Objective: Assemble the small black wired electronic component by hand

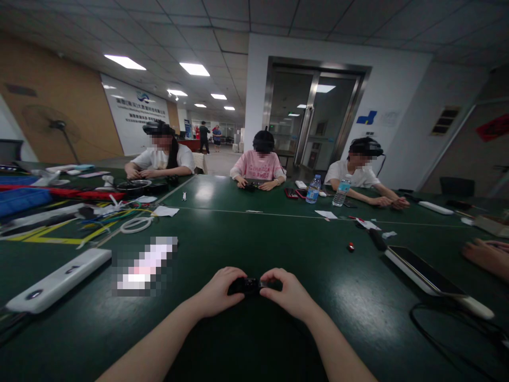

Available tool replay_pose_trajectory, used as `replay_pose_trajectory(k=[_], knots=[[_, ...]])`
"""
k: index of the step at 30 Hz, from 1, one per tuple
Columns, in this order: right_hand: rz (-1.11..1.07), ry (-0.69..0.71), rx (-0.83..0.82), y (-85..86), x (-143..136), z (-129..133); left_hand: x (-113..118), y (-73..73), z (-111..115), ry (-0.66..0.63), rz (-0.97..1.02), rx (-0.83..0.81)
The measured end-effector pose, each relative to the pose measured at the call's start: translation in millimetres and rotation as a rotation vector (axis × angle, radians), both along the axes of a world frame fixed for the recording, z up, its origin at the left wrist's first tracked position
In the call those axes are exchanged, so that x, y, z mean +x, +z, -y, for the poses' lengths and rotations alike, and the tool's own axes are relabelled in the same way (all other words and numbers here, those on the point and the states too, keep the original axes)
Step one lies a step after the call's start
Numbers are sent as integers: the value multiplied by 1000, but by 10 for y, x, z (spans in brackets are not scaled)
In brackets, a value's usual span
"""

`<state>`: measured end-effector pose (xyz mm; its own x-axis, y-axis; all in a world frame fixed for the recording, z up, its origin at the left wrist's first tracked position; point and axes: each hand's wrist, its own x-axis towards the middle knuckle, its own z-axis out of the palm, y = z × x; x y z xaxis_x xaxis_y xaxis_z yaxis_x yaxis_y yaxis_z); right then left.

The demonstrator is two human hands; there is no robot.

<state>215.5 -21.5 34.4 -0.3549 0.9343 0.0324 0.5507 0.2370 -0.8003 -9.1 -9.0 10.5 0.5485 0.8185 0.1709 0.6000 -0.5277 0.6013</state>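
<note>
A small black object (250, 285) with faint light marks on its top sits between my hands, just above or on the green table; its kind is too dark to make out. My left hand (220, 292) is closed around its left end, thumb in front and fingers behind. At the right end, a small greyish piece (262, 284) is pinched between the thumb and forefinger of my right hand (292, 294). Whether this piece is part of the black object or separate, I cannot tell. Both forearms reach in from the bottom edge.
Left of my hands lie a blurred-out bright screen (147, 265) and a white power strip (59, 281). To the right are a tiny red item (350, 247), a phone (425, 268) on a white strip, and black cables (449, 313). Several people sit around; water bottles (313, 190) stand across the table.
</note>
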Motion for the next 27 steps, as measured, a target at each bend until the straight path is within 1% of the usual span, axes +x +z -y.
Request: replay_pose_trajectory(k=[6,9,16,21,27], knots=[[42,44,56,-54,-159,6,-8,-11,-8,-6,7,-7],[76,34,82,-95,-224,-8,-13,-21,-13,-6,2,-3],[156,17,38,-184,-271,-22,-11,-7,-2,0,-16,-27],[155,-22,11,-183,-278,-12,-9,7,4,15,-20,-44],[200,-36,33,-166,-276,4,-8,-42,-16,16,-18,-16]])
